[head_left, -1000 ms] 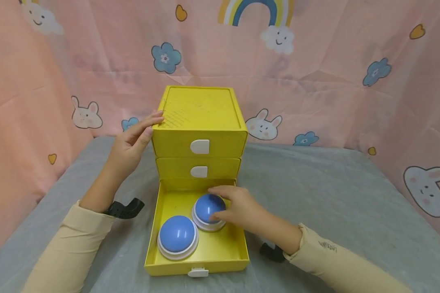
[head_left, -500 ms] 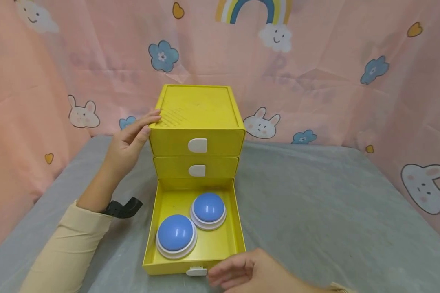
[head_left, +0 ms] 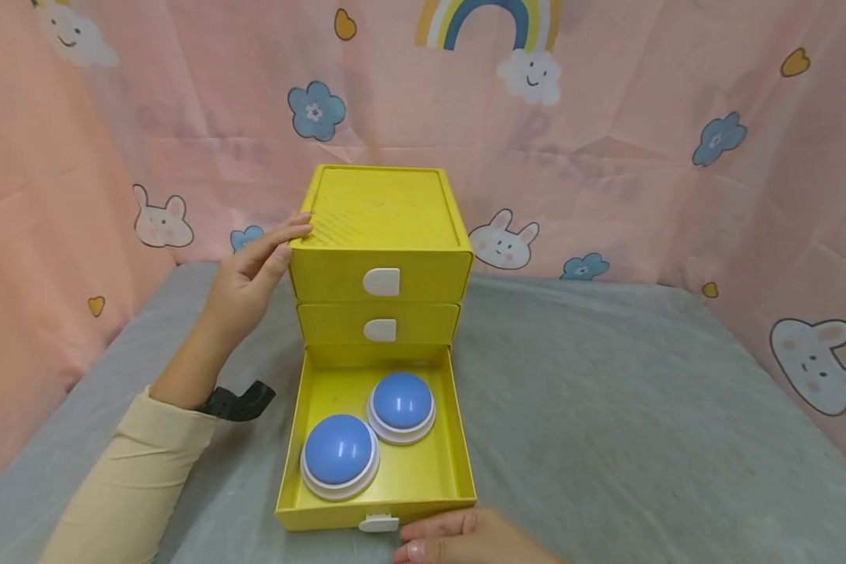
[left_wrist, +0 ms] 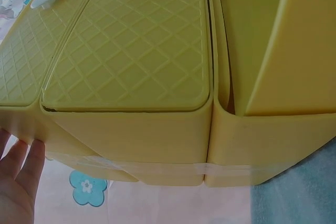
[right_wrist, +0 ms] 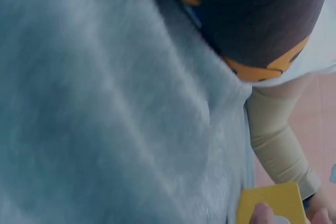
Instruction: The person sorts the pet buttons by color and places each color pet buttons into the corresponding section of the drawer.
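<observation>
A yellow drawer cabinet (head_left: 388, 207) stands on the grey cloth, its bottom drawer (head_left: 423, 478) pulled out. Inside that drawer sit two blue dome push buttons on white bases, a front-left button (head_left: 338, 450) and a back-right button (head_left: 402, 401). My left hand (head_left: 243, 290) rests against the cabinet's upper left edge, fingers extended onto its top; the left wrist view shows the fingertips (left_wrist: 35, 153) at its side. At the drawer's front right corner is my right hand (head_left: 468, 539), fingers straight along the front panel, beside the white handle (head_left: 379, 523). The frame cuts off part of this hand.
Two upper drawers with white handles, the top handle (head_left: 381, 281) and the middle handle (head_left: 380, 330), are closed. Grey cloth (head_left: 641, 415) covers the table. Behind hangs a pink patterned curtain (head_left: 409, 102). A black strap (head_left: 236, 402) is on the left wrist.
My right hand has left the back-right button and moved down to the drawer's front panel, turning lower at its corner. The left hand, buttons and drawer stay in place.
</observation>
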